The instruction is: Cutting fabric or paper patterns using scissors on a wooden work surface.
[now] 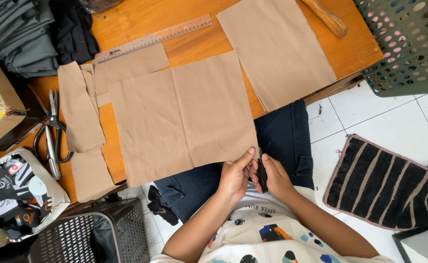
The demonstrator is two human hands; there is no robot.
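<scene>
Left hand [234, 176] pinches tan fabric piece [182, 114] at its 5 o'clock corner; right hand [274, 176] grip clamped on small dark tool [262, 179]. Several pieces already cut; this edge unfinished.

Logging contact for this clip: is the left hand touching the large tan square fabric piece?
Touching. The head view shows the left hand with its thumb pressed on the near corner of the large tan square fabric piece.

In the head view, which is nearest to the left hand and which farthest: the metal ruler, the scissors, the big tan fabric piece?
From the left hand:
1. Big tan fabric piece, pinched at its near corner.
2. Scissors, on the table far to the left.
3. Metal ruler, at the table's far side.
</scene>
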